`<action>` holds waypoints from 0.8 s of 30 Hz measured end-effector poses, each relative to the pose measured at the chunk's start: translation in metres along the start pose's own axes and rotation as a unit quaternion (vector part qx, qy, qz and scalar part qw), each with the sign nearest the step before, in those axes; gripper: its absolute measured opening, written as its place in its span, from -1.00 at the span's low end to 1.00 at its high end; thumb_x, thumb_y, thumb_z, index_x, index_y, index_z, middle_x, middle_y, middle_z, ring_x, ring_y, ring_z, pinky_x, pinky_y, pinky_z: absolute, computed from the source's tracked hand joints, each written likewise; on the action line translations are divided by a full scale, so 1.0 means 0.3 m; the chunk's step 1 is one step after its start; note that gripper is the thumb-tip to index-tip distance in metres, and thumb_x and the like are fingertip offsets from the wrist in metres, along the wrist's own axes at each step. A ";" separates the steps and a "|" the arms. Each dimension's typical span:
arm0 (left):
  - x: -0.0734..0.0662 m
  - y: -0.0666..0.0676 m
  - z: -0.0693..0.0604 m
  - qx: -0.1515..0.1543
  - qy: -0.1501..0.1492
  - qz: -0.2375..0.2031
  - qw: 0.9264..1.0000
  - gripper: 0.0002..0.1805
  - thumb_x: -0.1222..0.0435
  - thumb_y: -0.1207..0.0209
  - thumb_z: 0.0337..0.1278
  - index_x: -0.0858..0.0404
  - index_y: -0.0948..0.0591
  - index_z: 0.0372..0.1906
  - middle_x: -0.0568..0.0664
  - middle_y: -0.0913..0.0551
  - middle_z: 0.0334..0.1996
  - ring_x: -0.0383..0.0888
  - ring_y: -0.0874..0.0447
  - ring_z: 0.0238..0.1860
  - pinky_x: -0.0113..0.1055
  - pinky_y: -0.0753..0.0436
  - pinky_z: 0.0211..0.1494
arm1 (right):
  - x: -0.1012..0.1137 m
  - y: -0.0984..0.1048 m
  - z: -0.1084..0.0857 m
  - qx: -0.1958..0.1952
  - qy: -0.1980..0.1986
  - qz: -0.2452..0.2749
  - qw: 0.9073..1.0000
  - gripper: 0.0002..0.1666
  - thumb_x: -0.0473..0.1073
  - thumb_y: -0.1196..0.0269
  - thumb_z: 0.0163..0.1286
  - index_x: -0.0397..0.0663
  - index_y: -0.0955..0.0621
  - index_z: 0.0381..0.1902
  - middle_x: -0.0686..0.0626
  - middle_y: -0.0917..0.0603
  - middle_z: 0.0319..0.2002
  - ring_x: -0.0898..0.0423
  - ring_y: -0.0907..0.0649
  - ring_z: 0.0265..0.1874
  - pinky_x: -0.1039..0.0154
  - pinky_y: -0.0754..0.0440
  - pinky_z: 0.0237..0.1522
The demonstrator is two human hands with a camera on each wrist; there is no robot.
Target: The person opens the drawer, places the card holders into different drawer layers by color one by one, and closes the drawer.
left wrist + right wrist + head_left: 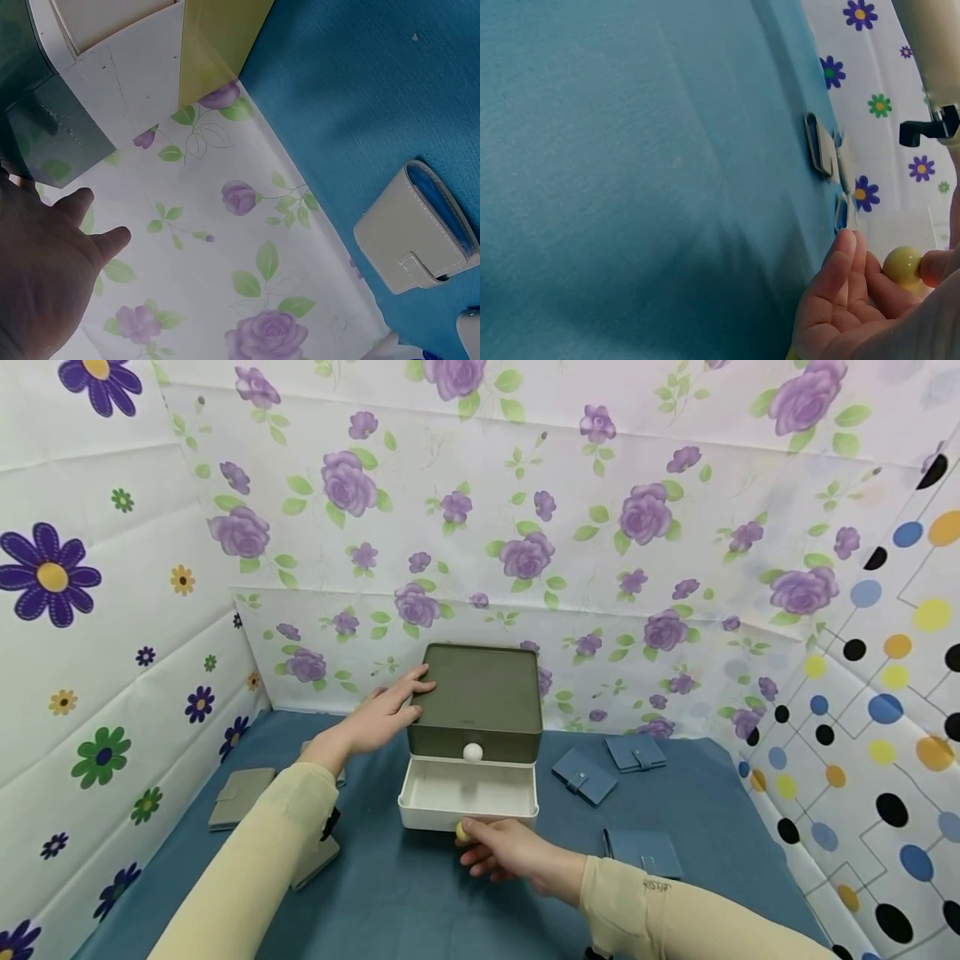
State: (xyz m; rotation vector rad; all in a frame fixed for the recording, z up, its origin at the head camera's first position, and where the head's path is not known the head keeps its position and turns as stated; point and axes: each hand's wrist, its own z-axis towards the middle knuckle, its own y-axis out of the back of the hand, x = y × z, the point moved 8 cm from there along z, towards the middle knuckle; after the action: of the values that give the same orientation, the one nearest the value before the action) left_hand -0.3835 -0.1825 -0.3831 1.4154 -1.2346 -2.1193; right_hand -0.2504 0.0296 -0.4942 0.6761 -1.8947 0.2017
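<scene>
A small desktop drawer box [483, 689] with a dark olive top stands at the back of the table. Its upper front carries a white round knob [472, 752]. Below that, a white drawer [420, 819] is pulled out, and no contents show inside it. My left hand [382, 714] rests on the box's top left edge with fingers extended. At the drawer front, my right hand [513, 852] pinches the yellow round knob [902, 264] between thumb and index finger; the other fingers are loosely bent.
Blue snap wallets [585, 775] lie right of the box, one [648, 852] partly behind my right forearm. Beige wallets [240, 797] lie to the left, some partly hidden by my left arm. Patterned cloth walls [480, 560] enclose the blue-covered table [420, 902].
</scene>
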 end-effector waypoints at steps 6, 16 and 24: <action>-0.001 0.000 -0.003 0.001 0.003 -0.001 1.000 -0.43 0.08 0.15 0.78 0.10 -0.28 0.68 -0.06 0.20 0.77 0.10 0.17 0.73 0.39 0.32 0.62 | -0.013 0.000 -0.012 -0.001 0.000 -0.005 1.000 -0.37 0.29 -0.12 0.68 -0.12 -0.70 0.20 0.03 -0.82 -0.27 0.18 -0.74 -0.38 0.28 -0.58 -0.36; -0.003 -0.001 -0.001 0.002 0.003 -0.002 1.000 -0.43 0.06 0.16 0.78 0.10 -0.28 0.68 -0.10 0.21 0.77 0.08 0.19 0.74 0.39 0.32 0.62 | -0.026 -0.001 -0.024 -0.005 -0.001 -0.012 1.000 -0.32 0.34 -0.13 0.65 -0.14 -0.75 0.14 0.03 -0.82 -0.27 0.19 -0.74 -0.38 0.29 -0.58 -0.37; 0.002 -0.003 -0.003 0.002 0.000 0.000 1.000 -0.43 0.06 0.17 0.79 0.10 -0.28 0.69 -0.09 0.22 0.77 0.08 0.20 0.74 0.40 0.33 0.61 | -0.034 -0.011 -0.037 0.006 -0.016 -0.014 1.000 -0.26 0.38 -0.11 0.65 -0.17 -0.72 0.20 0.03 -0.82 -0.26 0.19 -0.74 -0.36 0.29 -0.57 -0.34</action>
State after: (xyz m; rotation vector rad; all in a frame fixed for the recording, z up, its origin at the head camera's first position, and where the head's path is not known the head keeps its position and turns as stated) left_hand -0.3829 -0.1828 -0.3844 1.4179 -1.2404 -2.1176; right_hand -0.2368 0.0354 -0.4991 0.7169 -1.9145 0.1868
